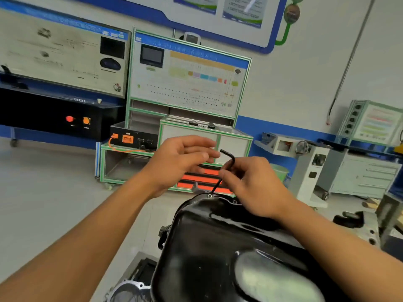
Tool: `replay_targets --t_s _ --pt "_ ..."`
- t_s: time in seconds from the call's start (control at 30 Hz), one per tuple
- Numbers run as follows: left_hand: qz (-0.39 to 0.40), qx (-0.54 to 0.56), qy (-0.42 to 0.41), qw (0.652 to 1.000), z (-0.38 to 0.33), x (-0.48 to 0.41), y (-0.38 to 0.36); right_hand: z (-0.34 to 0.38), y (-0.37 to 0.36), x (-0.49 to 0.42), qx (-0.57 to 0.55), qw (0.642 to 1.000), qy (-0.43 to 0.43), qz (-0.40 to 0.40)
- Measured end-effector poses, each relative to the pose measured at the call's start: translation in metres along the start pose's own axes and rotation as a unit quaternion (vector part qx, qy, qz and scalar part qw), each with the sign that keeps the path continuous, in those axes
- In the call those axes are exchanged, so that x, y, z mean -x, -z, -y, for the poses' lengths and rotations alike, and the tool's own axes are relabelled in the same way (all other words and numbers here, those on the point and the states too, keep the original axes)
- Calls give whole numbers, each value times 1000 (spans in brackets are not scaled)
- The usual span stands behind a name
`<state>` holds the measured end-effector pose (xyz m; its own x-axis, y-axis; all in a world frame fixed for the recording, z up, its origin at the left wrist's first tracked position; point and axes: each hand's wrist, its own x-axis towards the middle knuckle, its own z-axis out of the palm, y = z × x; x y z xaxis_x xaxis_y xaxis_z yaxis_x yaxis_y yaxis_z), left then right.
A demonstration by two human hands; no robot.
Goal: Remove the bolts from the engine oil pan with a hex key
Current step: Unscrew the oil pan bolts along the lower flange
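A glossy black engine oil pan [218, 240] fills the lower middle of the view. A bolt [209, 196] sits on its far flange edge. A black L-shaped hex key [231, 159] stands tilted with its long end down in that bolt. My right hand [255, 184] pinches the key's shaft just below the bend. My left hand [181, 158] hovers to the left of the key's short arm, fingers spread, touching nothing.
Beyond the pan stands a green-framed training bench [189, 83] with orange trays [202, 179] at its foot. A black console [56, 114] is at the left. A grey drawer cabinet [362, 173] is at the right. An engine casting [128, 290] shows at the bottom.
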<state>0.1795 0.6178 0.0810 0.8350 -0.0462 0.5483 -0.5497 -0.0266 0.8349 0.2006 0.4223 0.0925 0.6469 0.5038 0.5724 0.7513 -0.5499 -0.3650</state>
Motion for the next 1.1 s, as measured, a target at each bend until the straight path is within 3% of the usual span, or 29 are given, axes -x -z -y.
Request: replay_targets --t_s 0.2,0.5,0.7,0.8,0.97,1.1 --pt "67 -177 26 982 48 3 8 -1 -9 3 26 999 23 22" --pt "188 -207 -17 960 45 -1 1 2 -9 2 91 989 102 54" --pt "138 -271 -157 940 41 4 -3 13 -4 10 26 987 159 -26" --pt "121 -262 -177 941 44 2 -3 21 -10 14 50 979 193 -31" --pt "60 -224 -144 962 57 -2 -5 17 -8 11 6 990 123 -69" --pt "34 -256 -134 957 60 -3 -7 13 -5 8 -171 983 10 -62"
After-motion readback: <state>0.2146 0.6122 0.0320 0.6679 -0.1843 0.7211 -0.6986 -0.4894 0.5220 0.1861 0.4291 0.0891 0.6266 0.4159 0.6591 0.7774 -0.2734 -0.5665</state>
